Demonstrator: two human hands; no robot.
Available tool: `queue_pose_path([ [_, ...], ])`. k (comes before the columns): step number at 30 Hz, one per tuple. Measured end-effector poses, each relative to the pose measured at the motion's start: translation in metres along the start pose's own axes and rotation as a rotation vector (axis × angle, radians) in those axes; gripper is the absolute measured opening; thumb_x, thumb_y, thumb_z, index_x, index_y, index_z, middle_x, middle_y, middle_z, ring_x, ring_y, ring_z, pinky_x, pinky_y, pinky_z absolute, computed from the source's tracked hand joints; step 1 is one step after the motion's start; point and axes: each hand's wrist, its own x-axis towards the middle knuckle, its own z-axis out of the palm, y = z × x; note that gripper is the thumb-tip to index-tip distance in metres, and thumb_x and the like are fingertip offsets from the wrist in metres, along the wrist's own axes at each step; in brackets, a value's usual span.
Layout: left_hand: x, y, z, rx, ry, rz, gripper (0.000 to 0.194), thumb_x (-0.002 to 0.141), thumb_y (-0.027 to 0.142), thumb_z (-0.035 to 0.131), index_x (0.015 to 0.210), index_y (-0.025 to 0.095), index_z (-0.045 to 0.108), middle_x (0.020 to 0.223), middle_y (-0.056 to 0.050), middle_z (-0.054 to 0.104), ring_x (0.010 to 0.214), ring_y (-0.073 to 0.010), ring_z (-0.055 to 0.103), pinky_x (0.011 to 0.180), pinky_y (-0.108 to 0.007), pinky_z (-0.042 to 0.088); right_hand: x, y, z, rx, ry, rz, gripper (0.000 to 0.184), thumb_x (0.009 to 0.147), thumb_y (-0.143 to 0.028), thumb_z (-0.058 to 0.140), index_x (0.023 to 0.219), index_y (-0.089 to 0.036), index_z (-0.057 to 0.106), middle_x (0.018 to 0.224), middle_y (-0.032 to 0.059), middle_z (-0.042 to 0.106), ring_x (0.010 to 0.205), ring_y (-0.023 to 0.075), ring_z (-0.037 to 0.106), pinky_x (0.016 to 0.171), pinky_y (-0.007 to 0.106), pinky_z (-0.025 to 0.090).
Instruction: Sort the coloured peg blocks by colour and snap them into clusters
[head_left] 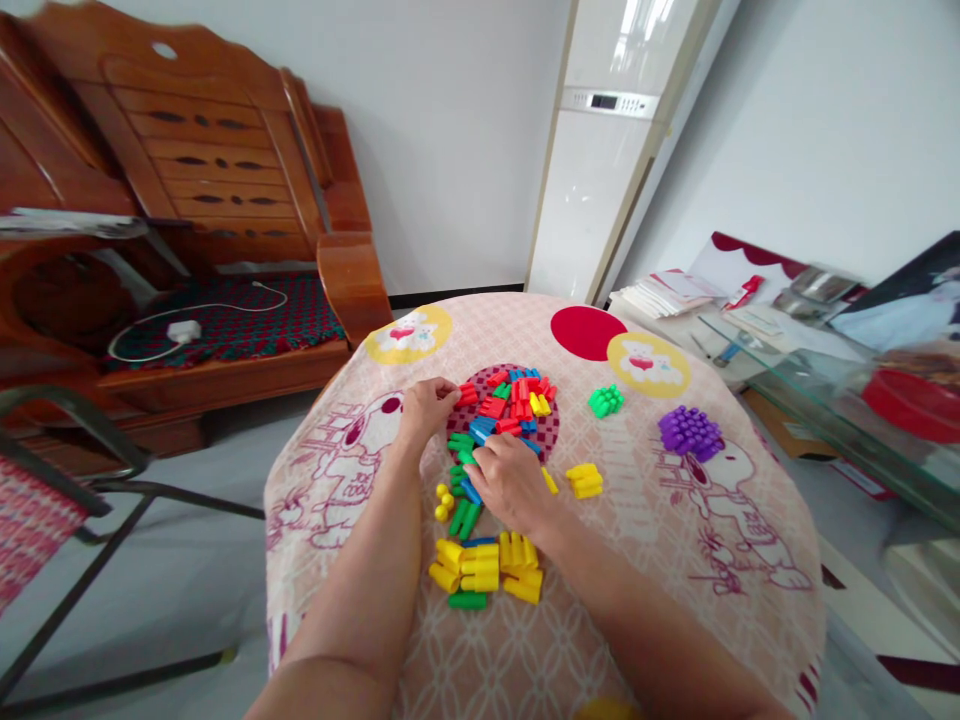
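Observation:
A loose pile of plastic building pieces lies mid-table, in red, blue, green and yellow. At the pile's far left edge, my left hand has its fingers pinched at the end of a red piece. My right hand is curled low over the middle, its fingertips among green and blue pieces; what they grip is partly hidden. Small yellow balls sit to the left of the green pieces.
Apart on the right are a purple cluster, a green cluster and yellow pieces. A patterned cloth covers the round table. Around it stand a wooden bench, a metal-framed chair and a glass table.

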Motion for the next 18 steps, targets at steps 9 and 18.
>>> queue_pose_path([
  [9,0.002,-0.001,-0.001,0.020,0.003,-0.007,0.025,0.079,0.032,0.058,0.089,0.018,0.075,0.073,-0.004,0.074,0.070,-0.0185,0.067,0.066,-0.026,0.048,0.000,0.059,-0.046,0.166,0.248,0.347,0.032,0.102,-0.029,0.043,0.087,-0.018,0.069,0.084,0.0074,0.072,0.077,0.0173,0.063,0.072,0.025,0.041],
  [18,0.002,0.001,-0.001,0.081,0.007,0.000,0.025,0.078,0.033,0.058,0.090,0.019,0.076,0.077,-0.004,0.075,0.073,-0.0197,0.068,0.068,-0.027,0.047,-0.028,0.156,-0.103,-0.403,-0.006,0.932,0.033,0.097,-0.027,0.048,0.097,-0.008,0.076,0.098,0.0220,0.073,0.090,0.0281,0.068,0.073,0.032,0.042],
])
